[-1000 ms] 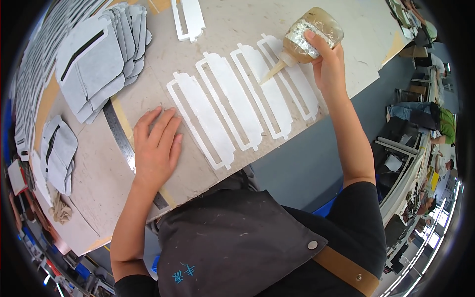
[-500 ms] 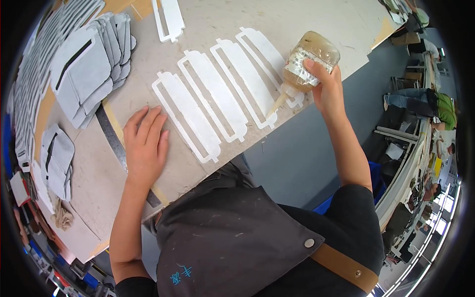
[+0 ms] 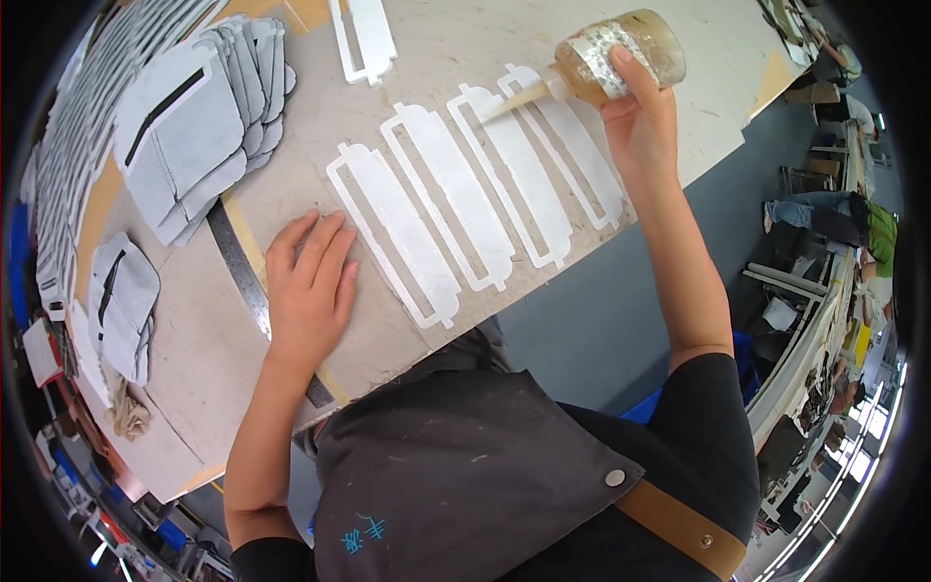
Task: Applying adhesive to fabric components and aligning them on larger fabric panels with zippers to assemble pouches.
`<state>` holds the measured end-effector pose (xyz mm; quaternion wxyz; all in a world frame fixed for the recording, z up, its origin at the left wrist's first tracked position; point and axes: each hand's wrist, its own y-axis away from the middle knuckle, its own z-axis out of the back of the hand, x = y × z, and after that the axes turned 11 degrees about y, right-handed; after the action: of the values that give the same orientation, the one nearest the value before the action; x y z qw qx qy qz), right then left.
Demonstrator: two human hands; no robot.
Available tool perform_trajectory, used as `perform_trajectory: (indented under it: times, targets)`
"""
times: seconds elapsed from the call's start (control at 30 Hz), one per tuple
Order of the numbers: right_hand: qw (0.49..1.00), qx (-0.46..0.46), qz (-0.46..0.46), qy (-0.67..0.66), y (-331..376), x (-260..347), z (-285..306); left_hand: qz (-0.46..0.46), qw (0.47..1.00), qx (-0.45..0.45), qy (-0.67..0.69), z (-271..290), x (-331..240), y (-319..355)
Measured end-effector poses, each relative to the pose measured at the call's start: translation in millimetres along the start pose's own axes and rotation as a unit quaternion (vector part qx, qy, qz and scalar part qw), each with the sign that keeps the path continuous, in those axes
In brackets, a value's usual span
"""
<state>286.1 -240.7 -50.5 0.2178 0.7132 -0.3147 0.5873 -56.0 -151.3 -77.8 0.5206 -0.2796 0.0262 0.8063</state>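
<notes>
My right hand [image 3: 640, 131] is closed around a clear squeeze bottle [image 3: 669, 48] with brownish contents and a worn label. The bottle is tipped on its side, and its long tapered nozzle points left, the tip at the upper part of a white slotted piece [image 3: 524, 170]; whether it touches cannot be seen. Several such flat pieces lie side by side in a slanted row, one [image 3: 417, 233] nearest my left hand. That left hand [image 3: 310, 276] rests flat on the table [image 3: 281, 373] with fingers stretched out, holding nothing.
Another white slotted piece [image 3: 373, 44] lies farther off. Stacks of grey panels with dark slots [image 3: 179, 116] stand on the left, a smaller stack [image 3: 124, 301] nearer. A metal strip [image 3: 236, 262] runs beside my left hand. People work at the far right.
My right hand has carried the bottle away from me, moving the nozzle from the near end of a white piece to its far end. My left hand stays on the table.
</notes>
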Motion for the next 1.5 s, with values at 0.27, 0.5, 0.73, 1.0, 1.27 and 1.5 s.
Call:
perform_trajectory:
  times: [0.27,0.5,0.73,1.0,1.27,1.5]
  targets:
    - [0.997,0.014,0.050,0.063,-26.2,-19.7,-10.7,0.008,1.000,0.002,0.012,1.7,-0.7,0.8]
    - [0.998,0.017,0.017,0.062,-24.7,-21.0,-18.9,0.011,1.000,-0.003,0.016,0.7,-2.0,0.1]
    - [0.996,0.024,0.008,0.083,-6.9,-8.1,-18.0,0.008,1.000,-0.013,0.016,-0.8,-1.7,-0.6]
    - [0.995,0.026,-0.023,0.099,22.1,-0.5,1.3,0.003,1.000,-0.005,0.004,-0.5,-0.3,0.2]
    - [0.991,0.028,-0.064,0.116,52.6,6.9,17.7,-0.009,1.000,-0.019,-0.004,-3.1,3.3,0.4]
    - [0.991,0.023,-0.073,0.111,71.2,11.7,26.1,-0.012,1.000,-0.016,-0.010,-2.0,3.6,0.2]
